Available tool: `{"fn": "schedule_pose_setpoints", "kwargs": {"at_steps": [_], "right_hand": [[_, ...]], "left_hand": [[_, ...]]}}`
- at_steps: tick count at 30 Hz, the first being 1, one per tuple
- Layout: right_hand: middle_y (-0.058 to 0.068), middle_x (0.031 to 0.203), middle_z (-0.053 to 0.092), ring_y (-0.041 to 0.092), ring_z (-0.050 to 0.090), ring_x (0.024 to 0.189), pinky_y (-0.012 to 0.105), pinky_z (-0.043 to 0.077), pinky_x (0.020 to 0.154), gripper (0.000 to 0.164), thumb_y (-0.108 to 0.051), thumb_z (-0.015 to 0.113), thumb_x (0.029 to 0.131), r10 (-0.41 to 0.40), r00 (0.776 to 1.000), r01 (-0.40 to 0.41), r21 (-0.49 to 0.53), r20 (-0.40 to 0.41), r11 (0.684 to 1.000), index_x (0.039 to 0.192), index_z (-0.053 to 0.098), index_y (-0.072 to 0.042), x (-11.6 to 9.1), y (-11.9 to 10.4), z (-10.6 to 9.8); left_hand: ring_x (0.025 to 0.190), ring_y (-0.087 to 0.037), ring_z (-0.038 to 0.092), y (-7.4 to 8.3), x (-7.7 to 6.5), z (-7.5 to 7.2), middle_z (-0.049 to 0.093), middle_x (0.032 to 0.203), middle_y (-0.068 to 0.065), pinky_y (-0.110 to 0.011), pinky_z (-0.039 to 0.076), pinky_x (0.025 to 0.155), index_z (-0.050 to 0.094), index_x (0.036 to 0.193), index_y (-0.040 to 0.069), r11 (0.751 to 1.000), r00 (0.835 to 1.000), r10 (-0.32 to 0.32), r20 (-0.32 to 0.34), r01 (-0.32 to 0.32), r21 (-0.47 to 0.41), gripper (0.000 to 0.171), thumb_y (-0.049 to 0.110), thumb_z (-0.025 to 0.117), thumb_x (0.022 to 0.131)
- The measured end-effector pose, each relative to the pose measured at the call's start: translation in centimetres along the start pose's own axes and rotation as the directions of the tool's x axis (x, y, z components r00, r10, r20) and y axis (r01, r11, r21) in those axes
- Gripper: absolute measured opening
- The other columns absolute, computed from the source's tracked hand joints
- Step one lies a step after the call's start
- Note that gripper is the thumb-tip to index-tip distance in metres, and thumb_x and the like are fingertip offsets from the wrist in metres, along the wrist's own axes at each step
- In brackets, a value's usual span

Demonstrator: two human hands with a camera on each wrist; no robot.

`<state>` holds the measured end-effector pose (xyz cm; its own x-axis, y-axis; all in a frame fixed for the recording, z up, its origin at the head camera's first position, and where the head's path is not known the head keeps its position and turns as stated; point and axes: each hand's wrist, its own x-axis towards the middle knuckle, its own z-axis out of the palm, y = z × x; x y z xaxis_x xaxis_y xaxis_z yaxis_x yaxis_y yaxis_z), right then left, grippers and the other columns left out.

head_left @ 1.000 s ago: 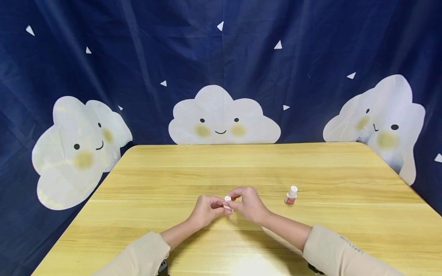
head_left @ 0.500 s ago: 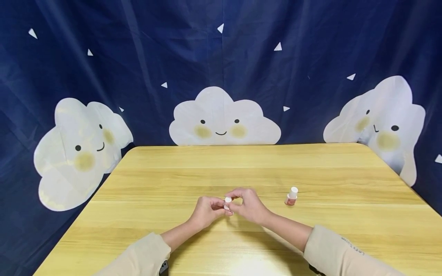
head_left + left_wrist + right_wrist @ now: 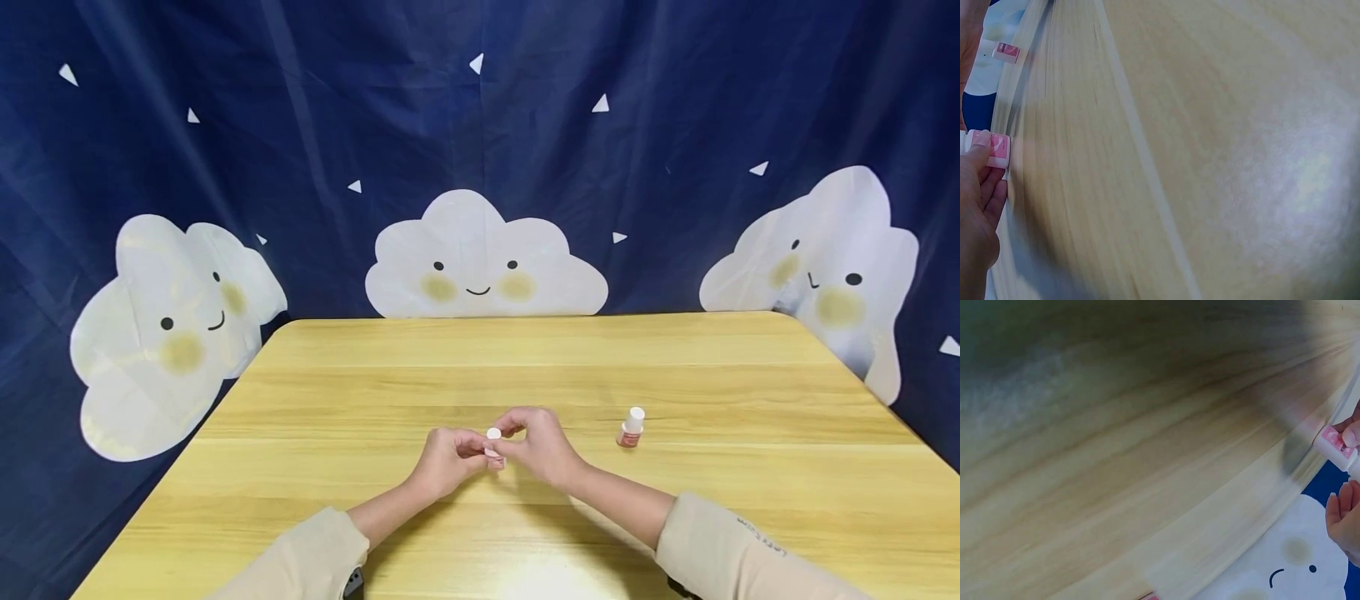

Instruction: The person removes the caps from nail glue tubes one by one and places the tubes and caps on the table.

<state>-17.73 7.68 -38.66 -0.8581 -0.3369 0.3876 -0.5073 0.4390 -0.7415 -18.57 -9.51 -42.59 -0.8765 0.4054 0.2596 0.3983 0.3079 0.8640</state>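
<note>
In the head view, a person's left hand (image 3: 446, 461) pinches a small bottle (image 3: 496, 463), thumb on its pink label, near the middle of the desk (image 3: 450, 358). The right hand (image 3: 543, 447) meets it from 3 o'clock, its grip pinching the white cap (image 3: 493, 433) between thumb and finger. The bottle is cap-up; whether its base touches the desk cannot be told. Well apart at 3 o'clock stands a second bottle (image 3: 631, 428), capped. A blue curtain (image 3: 420, 108) hangs at 12 o'clock.
</note>
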Motion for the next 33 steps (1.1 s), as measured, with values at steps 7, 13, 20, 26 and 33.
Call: {"fn": "schedule_pose_setpoints", "kwargs": {"at_steps": [7,13,20,26,33], "right_hand": [[0.008,0.086,0.072,0.017,0.066,0.079,0.037,0.057,0.075,0.005,-0.005,0.071,0.079,-0.019,0.998,0.019,0.000,0.067,1.000,0.083,0.071,-0.002,0.09,-0.08,-0.32],[0.011,0.089,0.072,0.018,0.066,0.082,0.039,0.056,0.077,0.010,-0.002,0.068,0.079,-0.022,0.995,0.022,0.003,0.102,1.000,0.088,0.072,-0.001,0.16,-0.21,-0.43],[0.012,0.092,0.072,0.020,0.066,0.084,0.038,0.056,0.078,0.013,-0.001,0.067,0.079,-0.030,0.993,0.029,0.010,0.113,1.000,0.091,0.071,0.001,0.18,-0.21,-0.36],[0.006,0.082,0.072,0.011,0.063,0.077,0.030,0.056,0.074,0.007,-0.004,0.073,0.076,-0.008,0.998,0.008,0.011,0.060,1.000,0.083,0.070,-0.004,0.21,-0.16,-0.17],[0.002,0.074,0.070,0.005,0.059,0.072,0.032,0.056,0.072,0.005,-0.006,0.075,0.075,0.048,0.998,-0.048,0.004,0.038,0.999,0.076,0.070,-0.005,0.17,-0.32,-0.22]], "left_hand": [[0.069,-0.013,0.070,-0.11,-0.04,-0.07,0.072,0.081,-0.016,-0.017,0.056,0.062,0.073,0.086,-0.002,1.000,1.000,-0.011,0.000,0.011,-0.026,0.017,0.010,0.076,0.074],[0.071,-0.022,0.071,0.14,-0.02,-0.08,0.071,0.082,-0.018,-0.017,0.056,0.063,0.072,0.085,-0.003,0.997,0.999,-0.043,-0.006,0.042,-0.061,0.016,0.007,0.076,0.074],[0.073,-0.026,0.071,0.34,-0.09,-0.03,0.071,0.082,-0.019,-0.017,0.056,0.064,0.072,0.085,-0.004,0.996,0.998,-0.065,-0.004,0.065,-0.065,0.016,0.007,0.076,0.074],[0.073,-0.021,0.071,0.25,-0.07,-0.14,0.072,0.083,-0.017,-0.017,0.056,0.065,0.072,0.085,-0.002,0.997,0.999,-0.044,0.002,0.045,-0.055,0.016,0.009,0.076,0.074],[0.072,-0.018,0.071,0.23,-0.02,-0.12,0.072,0.083,-0.018,-0.018,0.057,0.065,0.072,0.087,-0.003,0.996,0.999,-0.053,0.012,0.053,-0.070,0.017,0.008,0.075,0.075]]}}
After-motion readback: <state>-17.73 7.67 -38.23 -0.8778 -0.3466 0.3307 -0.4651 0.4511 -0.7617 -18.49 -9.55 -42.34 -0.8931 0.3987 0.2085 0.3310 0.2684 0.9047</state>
